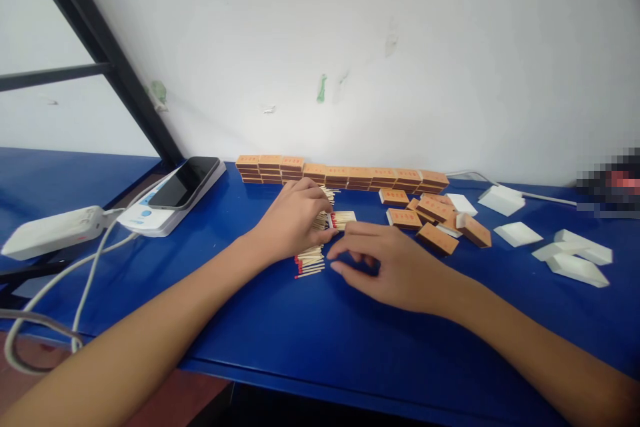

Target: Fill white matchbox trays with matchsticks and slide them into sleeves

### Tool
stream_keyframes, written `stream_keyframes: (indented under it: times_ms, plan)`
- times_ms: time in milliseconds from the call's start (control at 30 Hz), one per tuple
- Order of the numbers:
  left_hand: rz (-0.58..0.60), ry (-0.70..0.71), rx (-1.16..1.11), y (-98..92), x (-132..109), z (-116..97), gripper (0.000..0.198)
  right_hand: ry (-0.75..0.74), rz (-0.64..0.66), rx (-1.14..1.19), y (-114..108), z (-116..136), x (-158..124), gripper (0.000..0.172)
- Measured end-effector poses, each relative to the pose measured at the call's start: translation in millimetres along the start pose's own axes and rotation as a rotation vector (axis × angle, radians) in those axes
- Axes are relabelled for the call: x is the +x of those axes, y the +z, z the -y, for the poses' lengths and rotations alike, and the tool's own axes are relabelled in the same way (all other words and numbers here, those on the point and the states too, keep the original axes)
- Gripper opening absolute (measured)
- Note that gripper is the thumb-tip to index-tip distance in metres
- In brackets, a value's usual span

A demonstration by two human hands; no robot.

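Loose matches [311,260] with red heads lie in a pile in the middle of the blue table. Over the pile, my left hand [297,217] is closed, with thumb and fingers at the near end of a small white matchbox tray [345,219] filled with matches. Part of the tray and pile is hidden behind that hand. Just right of the pile, my right hand [385,267] has its fingers curved, thumb and index apart, and nothing shows between them.
Orange matchboxes [350,177] stand stacked in a row along the wall. Loose matchbox sleeves [437,238] lie to the right, with several white trays [577,270] beyond. At left are a phone [185,183] on a white box, a power strip [55,232] and cables [83,300].
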State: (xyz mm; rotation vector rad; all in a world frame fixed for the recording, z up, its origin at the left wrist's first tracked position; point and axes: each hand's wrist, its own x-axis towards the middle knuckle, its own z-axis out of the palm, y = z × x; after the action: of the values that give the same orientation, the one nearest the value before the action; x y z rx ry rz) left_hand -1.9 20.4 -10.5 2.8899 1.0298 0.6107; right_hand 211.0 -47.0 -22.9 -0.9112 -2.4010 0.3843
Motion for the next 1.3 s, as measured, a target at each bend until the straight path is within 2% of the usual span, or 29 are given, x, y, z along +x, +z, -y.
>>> stream_keyframes:
  times_ms: [133,267,467,667,1300]
  plan:
    - [0.003,-0.009,0.012,0.3,0,-1,0.028,0.003,0.083,0.093,18,11,1,0.013]
    - [0.000,-0.014,0.009,0.8,0,-1,0.029,0.023,0.091,0.105,27,12,2,0.011]
    - [0.013,-0.015,0.010,0.7,0,-1,0.028,0.089,0.154,0.086,24,11,2,0.011]
    - [-0.005,0.000,0.006,2.7,0,0,0.028,0.074,0.103,0.044,26,8,1,0.004]
    - [-0.003,0.004,0.017,4.5,0,0,0.028,0.076,0.122,0.024,27,9,1,0.008]
